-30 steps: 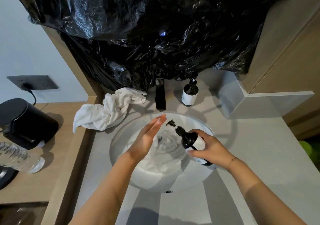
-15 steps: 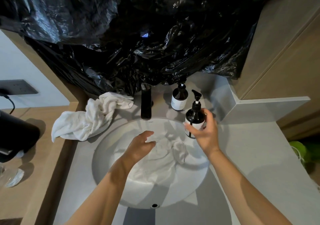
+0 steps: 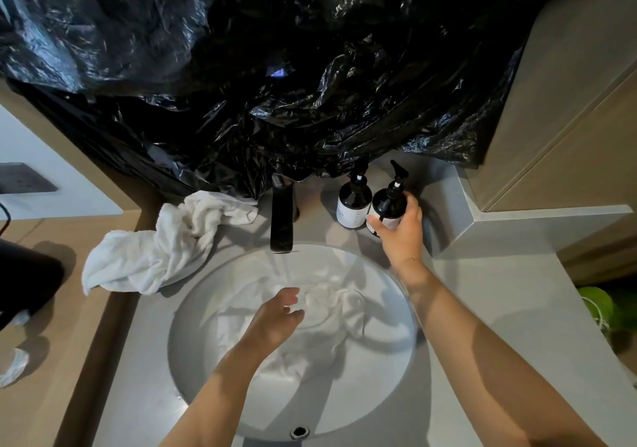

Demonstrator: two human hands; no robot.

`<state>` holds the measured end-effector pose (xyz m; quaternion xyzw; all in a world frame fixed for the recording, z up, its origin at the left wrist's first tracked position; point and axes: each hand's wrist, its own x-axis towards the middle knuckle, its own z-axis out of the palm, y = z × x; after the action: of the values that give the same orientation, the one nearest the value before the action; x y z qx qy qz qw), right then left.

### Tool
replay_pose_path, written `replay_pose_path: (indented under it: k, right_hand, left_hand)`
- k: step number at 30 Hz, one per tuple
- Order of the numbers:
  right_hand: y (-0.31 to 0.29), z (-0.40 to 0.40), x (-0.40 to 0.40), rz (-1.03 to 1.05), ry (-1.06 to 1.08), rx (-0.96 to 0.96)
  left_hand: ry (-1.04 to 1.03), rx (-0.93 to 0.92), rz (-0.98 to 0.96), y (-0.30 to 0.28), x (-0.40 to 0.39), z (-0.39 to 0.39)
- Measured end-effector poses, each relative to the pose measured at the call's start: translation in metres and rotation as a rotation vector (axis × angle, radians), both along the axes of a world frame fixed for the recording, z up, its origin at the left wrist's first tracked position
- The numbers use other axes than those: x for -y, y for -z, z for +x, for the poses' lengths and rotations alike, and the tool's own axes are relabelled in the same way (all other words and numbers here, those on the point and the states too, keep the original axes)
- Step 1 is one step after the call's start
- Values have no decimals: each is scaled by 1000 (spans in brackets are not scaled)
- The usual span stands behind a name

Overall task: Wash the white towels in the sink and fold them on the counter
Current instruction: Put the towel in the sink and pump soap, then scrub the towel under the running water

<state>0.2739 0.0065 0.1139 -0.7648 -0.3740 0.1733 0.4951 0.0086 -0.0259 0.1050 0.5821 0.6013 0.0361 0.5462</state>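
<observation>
Back beside its twin now stands the dark glass pump bottle with the white label (image 3: 387, 209), carried there from over the basin by my right hand (image 3: 401, 231), which half a second ago held it nearer the rim. My left hand (image 3: 275, 319) has stayed low over the bowl.

Starting with the biggest thing: the crumpled black plastic sheeting (image 3: 275, 67) hangs over the wall behind, low enough to brush the pump heads, so I should let go of the bottle without lifting my wrist into it. The grey stone table (image 3: 517, 326) carries everything. Set into it, the round white ceramic sink (image 3: 193, 326) holds one white terry towel (image 3: 331, 308), wet and bunched under the stream from the dark square-spouted tap (image 3: 283, 219). A second white towel, twisted and heaped (image 3: 155, 253), lies on the table's left edge, half over the wooden ledge.

My right hand's fingers are curled round the bottle's body, gripping it; it looks to be standing on the table, just beside the other dark pump bottle (image 3: 354, 205). I should settle it flat, well off the basin rim, then release. My left hand is slack, fingers loosely bent, holding nothing; whether it touches the towel I cannot tell.

Next, I judge, both hands belong in the bowl: spread the towel out, work the soap through by kneading fold against fold, and keep the cloth off the drain so water does not pool.
</observation>
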Motion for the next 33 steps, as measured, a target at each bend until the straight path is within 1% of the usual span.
replay_pose_path:
  k: [4, 8, 11, 14, 16, 18, 20, 21, 22, 23, 25, 27, 30, 33]
  right_hand:
    - [-2, -7, 7, -76, -30, -31]
    - [6, -30, 37, -33, -17, -73]
    - [16, -60, 69, -70, 13, -75]
    - [36, -84, 89, -192, 0, 63]
    - [45, -102, 94, -266, -86, 69]
    - [56, -117, 95, -318, -213, 95]
    - [71, -131, 93, -352, -343, 42]
    - [80, -136, 90, -372, -405, -26]
    - [89, -140, 87, -441, -488, -1]
    - [97, -143, 83, -526, -570, 91]
    - [119, -147, 76, -725, -731, 364]
    - [137, -151, 74, -785, -834, 524]
    - [169, -153, 80, -742, -831, 589]
    - [182, -149, 76, -648, -785, 598]
  left_hand:
    - [2, 51, 20, -9, 2, -12]
    - [45, 63, 77, -13, 2, -29]
    - [92, 106, 92, -13, -2, -40]
    - [201, 57, 150, -6, -5, -46]
    - [237, 18, 155, 3, -10, -50]
    - [281, -67, 175, 17, -18, -53]
    - [324, -153, 202, 33, -24, -57]
    - [347, -199, 218, 43, -28, -58]
    - [389, -249, 237, 53, -31, -57]
    - [445, -300, 262, 64, -34, -54]
    - [584, -415, 274, 87, -35, -47]
    - [682, -499, 267, 112, -29, -43]
    - [727, -543, 413, 145, -17, -50]
    - [723, -541, 481, 176, -15, -49]
